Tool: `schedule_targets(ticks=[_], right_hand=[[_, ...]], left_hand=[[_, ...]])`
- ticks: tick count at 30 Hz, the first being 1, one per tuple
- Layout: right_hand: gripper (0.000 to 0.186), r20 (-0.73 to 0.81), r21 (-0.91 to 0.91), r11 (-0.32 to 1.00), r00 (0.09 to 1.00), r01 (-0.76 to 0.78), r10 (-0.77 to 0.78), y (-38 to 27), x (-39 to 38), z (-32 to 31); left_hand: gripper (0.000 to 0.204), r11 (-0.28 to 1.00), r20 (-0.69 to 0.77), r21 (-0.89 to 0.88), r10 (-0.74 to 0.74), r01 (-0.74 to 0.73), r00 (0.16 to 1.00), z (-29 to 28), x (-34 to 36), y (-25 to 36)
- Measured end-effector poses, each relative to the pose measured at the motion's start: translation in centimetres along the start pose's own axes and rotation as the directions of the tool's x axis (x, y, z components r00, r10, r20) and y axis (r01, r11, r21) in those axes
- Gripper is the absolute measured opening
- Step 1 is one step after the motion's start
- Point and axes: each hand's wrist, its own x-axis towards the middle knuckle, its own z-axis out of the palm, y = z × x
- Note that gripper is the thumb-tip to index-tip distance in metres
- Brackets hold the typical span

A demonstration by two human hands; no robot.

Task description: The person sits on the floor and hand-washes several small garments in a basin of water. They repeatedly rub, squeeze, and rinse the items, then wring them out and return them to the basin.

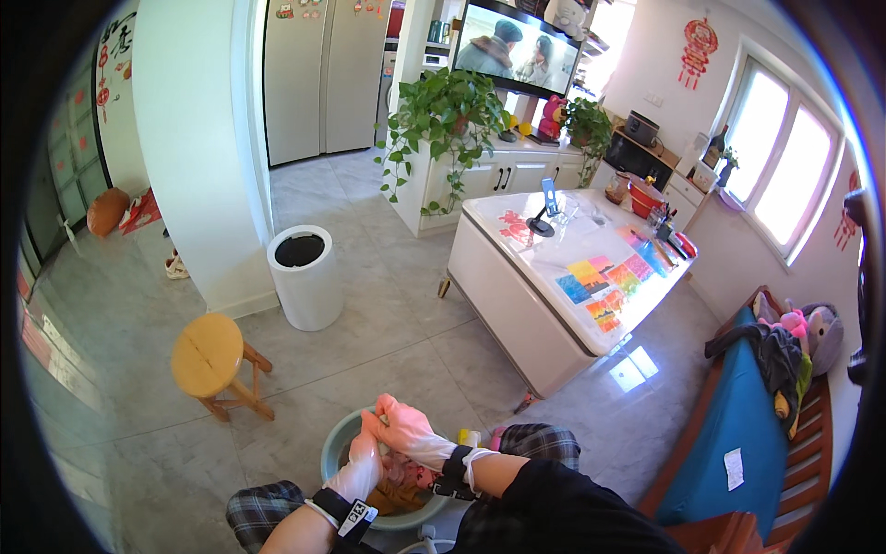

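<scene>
Both of my hands are close together over a pale green basin (329,459) on the floor between my knees. They wear thin, whitish see-through gloves. My left hand (361,466) is closed, its knuckles up against the other hand. Fingers curled, my right hand (408,431) grips at the same spot. A bunched pink cloth (399,469) hangs beneath them and seems to be in both fists; the fingers hide most of the gripped part. Lower in the basin lies wet-looking brown-orange cloth (397,499).
A round wooden stool (208,355) and a white bin (305,288) stand to the left. Ahead is a white wheeled table (526,319) with a phone stand (544,217). A blue-cushioned wooden bench (729,443) runs along the right. Something yellow (471,437) is beside my right knee.
</scene>
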Motion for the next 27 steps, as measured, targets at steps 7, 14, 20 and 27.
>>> schedule_targets(ticks=[7, 14, 20, 27], right_hand=[[0.041, -0.178, 0.116, 0.987, 0.976, -0.108, 0.128, 1.5, 1.4, 2.4], [0.038, 0.024, 0.238, 0.962, 0.989, 0.136, -0.145, 0.6, 1.8, 4.1], [0.042, -0.024, 0.058, 0.997, 0.998, -0.054, 0.056, 1.5, 2.9, 4.3], [0.041, -0.217, 0.113, 0.991, 0.975, 0.073, -0.047, 1.7, 2.1, 4.3]], left_hand=[[0.043, 0.995, -0.150, -0.071, 0.064, -0.075, 0.987, -1.0, 2.1, 0.1], [0.045, 0.919, 0.013, -0.274, 0.299, -0.284, 0.954, -2.5, 3.3, -0.5], [0.041, 0.992, -0.193, -0.105, 0.052, -0.073, 0.980, -1.4, 1.8, 0.6], [0.037, 0.991, -0.156, -0.075, 0.098, -0.111, 0.983, -0.9, 2.2, 0.5]])
